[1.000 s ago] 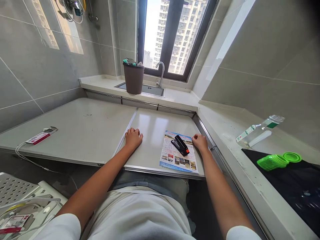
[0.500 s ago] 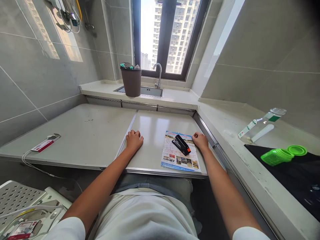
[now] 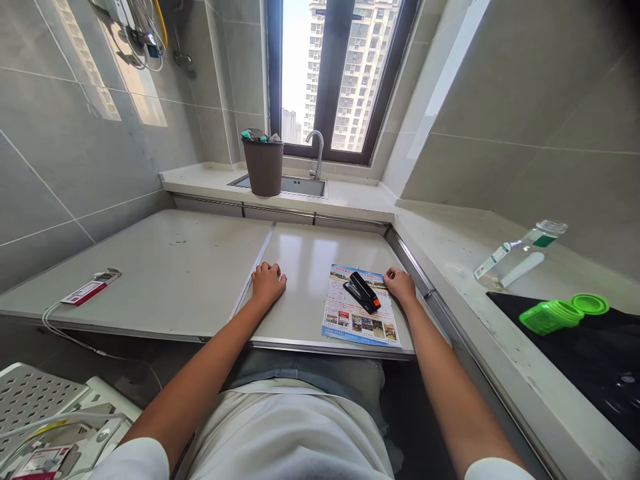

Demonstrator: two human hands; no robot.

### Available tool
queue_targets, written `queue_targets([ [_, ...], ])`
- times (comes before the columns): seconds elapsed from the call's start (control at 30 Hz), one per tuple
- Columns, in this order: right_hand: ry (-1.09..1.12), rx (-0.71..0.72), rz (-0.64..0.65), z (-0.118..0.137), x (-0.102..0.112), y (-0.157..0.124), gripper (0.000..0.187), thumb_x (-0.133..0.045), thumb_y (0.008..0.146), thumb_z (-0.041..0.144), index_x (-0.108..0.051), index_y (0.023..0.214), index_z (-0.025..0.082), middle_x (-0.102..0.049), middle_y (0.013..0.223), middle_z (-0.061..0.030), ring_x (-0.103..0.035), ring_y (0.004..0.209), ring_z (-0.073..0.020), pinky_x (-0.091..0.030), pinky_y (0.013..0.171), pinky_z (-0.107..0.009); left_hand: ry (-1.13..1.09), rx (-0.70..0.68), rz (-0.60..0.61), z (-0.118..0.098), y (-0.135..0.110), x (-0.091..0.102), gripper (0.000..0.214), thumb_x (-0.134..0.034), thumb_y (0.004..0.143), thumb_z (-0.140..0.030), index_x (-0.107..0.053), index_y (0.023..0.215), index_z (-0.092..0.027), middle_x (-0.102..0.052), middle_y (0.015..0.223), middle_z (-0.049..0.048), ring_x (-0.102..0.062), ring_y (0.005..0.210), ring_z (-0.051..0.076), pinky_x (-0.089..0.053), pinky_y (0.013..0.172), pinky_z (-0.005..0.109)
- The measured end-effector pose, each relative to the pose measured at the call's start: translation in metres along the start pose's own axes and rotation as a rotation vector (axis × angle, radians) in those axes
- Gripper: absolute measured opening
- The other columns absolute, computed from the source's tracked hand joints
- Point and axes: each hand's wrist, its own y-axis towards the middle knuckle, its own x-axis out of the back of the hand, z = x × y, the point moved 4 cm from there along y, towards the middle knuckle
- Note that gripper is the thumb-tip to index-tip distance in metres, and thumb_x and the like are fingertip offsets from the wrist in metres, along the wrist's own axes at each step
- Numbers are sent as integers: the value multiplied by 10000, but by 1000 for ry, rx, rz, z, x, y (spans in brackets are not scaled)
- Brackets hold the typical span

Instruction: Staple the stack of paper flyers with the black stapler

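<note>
My left hand rests on the grey-white tabletop with its fingers curled in and nothing in them. To the right of it lies a printed flyer with blue borders and small photos. A black stapler with an orange-red end sits slantwise on the flyer. My right hand is beside the flyer's upper right edge, fingers bent inward. Its fingertips are at the paper's edge, and whether they touch it I cannot tell. No held thing shows in this hand.
A brown bin stands by the sink under the window. On the right counter are a clear glass bottle and an open green bottle. A red-and-white box with a white cable lies at the table's left.
Both hands, the stapler and the flyer stay in place. Only the camera view has shifted slightly.
</note>
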Motion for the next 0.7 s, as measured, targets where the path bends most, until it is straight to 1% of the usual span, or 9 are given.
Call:
queue_targets([
  [0.37,-1,8,-4,-1,-1,0,179,-636,971,270,-799,933,207,-818,954,-81,-692,844,-215,-351,667,-283,-4,3,12,-1,-1,3,231,-551,1037,-354,-718,1106,-210,-650,1333,176,-583,1328,356,-457,1128,471],
  [0.7,2,12,-7,-1,-1,1,188,-628,972,268,-804,946,206,-820,963,-83,-704,870,-221,-364,681,-289,-2,7,14,-1,-2,3,229,-553,1036,-364,-716,1101,-217,-647,1339,175,-573,1338,360,-455,1124,469],
])
